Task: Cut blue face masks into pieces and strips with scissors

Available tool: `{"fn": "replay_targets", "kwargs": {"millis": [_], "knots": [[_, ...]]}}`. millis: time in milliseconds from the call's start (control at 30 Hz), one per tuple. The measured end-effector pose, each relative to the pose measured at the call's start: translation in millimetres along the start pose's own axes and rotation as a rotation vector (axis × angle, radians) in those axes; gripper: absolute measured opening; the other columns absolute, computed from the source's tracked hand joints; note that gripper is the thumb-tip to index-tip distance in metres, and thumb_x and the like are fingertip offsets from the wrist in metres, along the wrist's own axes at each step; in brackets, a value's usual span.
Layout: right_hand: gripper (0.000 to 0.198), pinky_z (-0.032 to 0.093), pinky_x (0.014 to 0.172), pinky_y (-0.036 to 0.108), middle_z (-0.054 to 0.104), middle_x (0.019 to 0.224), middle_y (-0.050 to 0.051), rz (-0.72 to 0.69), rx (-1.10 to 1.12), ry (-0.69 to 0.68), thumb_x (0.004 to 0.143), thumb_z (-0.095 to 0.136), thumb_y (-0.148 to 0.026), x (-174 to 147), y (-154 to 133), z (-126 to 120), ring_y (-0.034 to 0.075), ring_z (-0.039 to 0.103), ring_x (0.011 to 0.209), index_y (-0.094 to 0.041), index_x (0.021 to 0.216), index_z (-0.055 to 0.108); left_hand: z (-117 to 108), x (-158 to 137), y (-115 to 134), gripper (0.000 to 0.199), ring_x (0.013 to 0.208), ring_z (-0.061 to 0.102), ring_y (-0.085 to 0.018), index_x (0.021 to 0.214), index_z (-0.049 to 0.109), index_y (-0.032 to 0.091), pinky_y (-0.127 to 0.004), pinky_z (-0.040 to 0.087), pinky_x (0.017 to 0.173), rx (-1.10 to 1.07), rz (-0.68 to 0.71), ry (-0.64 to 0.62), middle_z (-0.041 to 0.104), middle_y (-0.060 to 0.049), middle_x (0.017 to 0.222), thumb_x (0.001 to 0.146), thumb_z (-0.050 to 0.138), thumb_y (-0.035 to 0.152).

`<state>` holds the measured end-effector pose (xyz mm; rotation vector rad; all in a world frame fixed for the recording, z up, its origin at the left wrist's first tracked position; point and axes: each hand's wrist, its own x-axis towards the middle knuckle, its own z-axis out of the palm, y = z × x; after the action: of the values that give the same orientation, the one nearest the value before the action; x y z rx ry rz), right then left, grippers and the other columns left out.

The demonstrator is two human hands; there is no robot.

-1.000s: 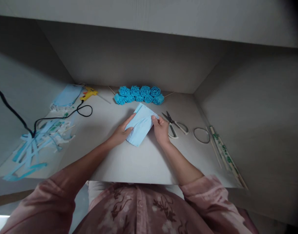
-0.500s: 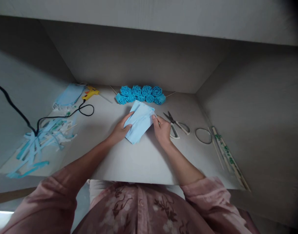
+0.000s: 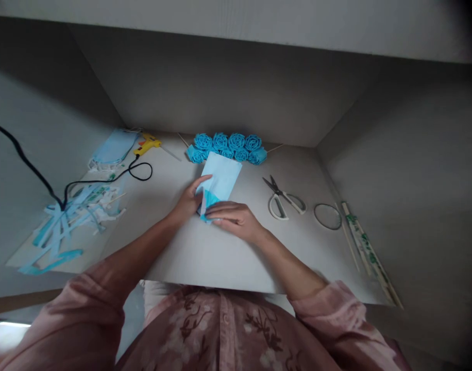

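Note:
A pale blue face mask sheet (image 3: 223,175) is held over the middle of the table, its near corner folded up to show a brighter blue side. My left hand (image 3: 188,198) grips its left edge, thumb and fingers closed on it. At the folded corner, my right hand (image 3: 236,219) pinches the material with fingers pressed together. Just beyond the sheet sits a double row of blue fabric roses (image 3: 236,141), partly hidden by it. Scissors (image 3: 282,198) with white handles lie spread apart to the right of my right hand.
A yellow glue gun (image 3: 147,145) with a black cord (image 3: 87,182) lies at the back left, beside stacked masks (image 3: 114,147). Cut strips (image 3: 62,232) are heaped at the left edge. On the right are a wire ring (image 3: 327,216) and long sticks (image 3: 369,250) with green-marked wrapping.
My right hand has moved from the sheet's right edge down to its near corner, which is now folded over. The left hand keeps its hold on the left edge.

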<state>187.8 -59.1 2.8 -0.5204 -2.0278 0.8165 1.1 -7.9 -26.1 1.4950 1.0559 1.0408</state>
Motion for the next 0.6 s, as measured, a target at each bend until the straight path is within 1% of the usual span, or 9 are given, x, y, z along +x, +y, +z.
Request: {"fn": "replay_targets", "kwargs": {"millis": [33,100,133,200,300,367,433,533,600], "knots": [[0.02,0.052,0.095,0.036,0.075,0.1,0.006,0.023,0.03,-0.032,0.09,0.058,-0.029,-1,0,2,0.019,0.069,0.1,-0.023,0.099,0.075,0,-1,3,0.054,0.072,0.061,-0.016,0.126,0.057,0.016,-0.026,0.048,0.065,-0.012,-0.034,0.005,0.069,-0.003,0.087,0.078,0.06,0.038],[0.021,0.054,0.086,0.033,0.076,0.091,0.005,0.133,0.092,-0.036,0.089,0.059,-0.035,-3,1,3,0.018,0.07,0.089,-0.022,0.092,0.075,1,-3,8,0.034,0.053,0.05,-0.011,0.105,0.068,0.014,-0.022,0.039,0.052,-0.006,-0.093,0.012,0.061,0.002,0.065,0.078,0.056,0.032],[0.024,0.054,0.081,0.032,0.076,0.086,0.004,0.208,0.121,0.011,0.089,0.058,-0.038,-5,2,2,0.018,0.07,0.084,-0.022,0.089,0.075,1,-4,9,0.025,0.049,0.045,-0.009,0.092,0.069,0.014,-0.021,0.035,0.049,0.012,-0.113,0.014,0.056,0.003,0.058,0.077,0.054,0.028],[0.031,0.053,0.073,0.03,0.073,0.076,0.003,0.359,0.156,0.217,0.09,0.055,-0.043,-7,7,-2,0.016,0.068,0.073,-0.02,0.083,0.075,2,-5,9,0.017,0.045,0.04,-0.008,0.075,0.067,0.015,-0.019,0.03,0.046,0.028,-0.136,0.033,0.05,0.005,0.052,0.074,0.052,0.023],[0.036,0.05,0.064,0.027,0.068,0.069,0.002,0.501,0.149,0.617,0.089,0.055,-0.048,-7,18,-9,0.014,0.063,0.067,-0.019,0.075,0.071,3,-5,7,0.014,0.045,0.043,-0.009,0.07,0.064,0.017,-0.02,0.032,0.046,-0.026,-0.194,0.055,0.051,0.005,0.052,0.072,0.052,0.025],[0.034,0.046,0.056,0.025,0.064,0.067,0.001,0.557,0.152,0.777,0.085,0.059,-0.05,-7,26,-14,0.014,0.06,0.064,-0.019,0.076,0.068,5,-6,6,0.014,0.046,0.046,-0.01,0.068,0.062,0.017,-0.02,0.033,0.046,-0.042,-0.227,0.045,0.052,0.004,0.053,0.072,0.053,0.027],[0.033,0.043,0.051,0.023,0.061,0.069,0.0,0.599,0.169,0.85,0.082,0.062,-0.052,-6,32,-17,0.014,0.058,0.065,-0.02,0.081,0.065,6,-7,7,0.015,0.047,0.047,-0.01,0.066,0.061,0.017,-0.02,0.034,0.047,-0.028,-0.225,0.008,0.053,0.004,0.054,0.072,0.053,0.028],[0.036,0.042,0.048,0.022,0.058,0.071,-0.001,0.64,0.204,0.886,0.076,0.066,-0.054,-5,35,-19,0.014,0.055,0.065,-0.021,0.091,0.061,7,-10,9,0.017,0.049,0.046,-0.009,0.065,0.062,0.017,-0.02,0.035,0.049,0.036,-0.175,-0.072,0.054,0.004,0.055,0.072,0.052,0.028],[0.036,0.042,0.047,0.022,0.051,0.065,-0.004,0.645,0.206,0.891,0.073,0.068,-0.054,-4,35,-19,0.013,0.049,0.06,-0.021,0.083,0.058,7,-11,10,0.019,0.052,0.047,-0.01,0.065,0.064,0.017,-0.02,0.036,0.051,0.089,-0.131,-0.124,0.056,0.003,0.058,0.073,0.05,0.028]]}}
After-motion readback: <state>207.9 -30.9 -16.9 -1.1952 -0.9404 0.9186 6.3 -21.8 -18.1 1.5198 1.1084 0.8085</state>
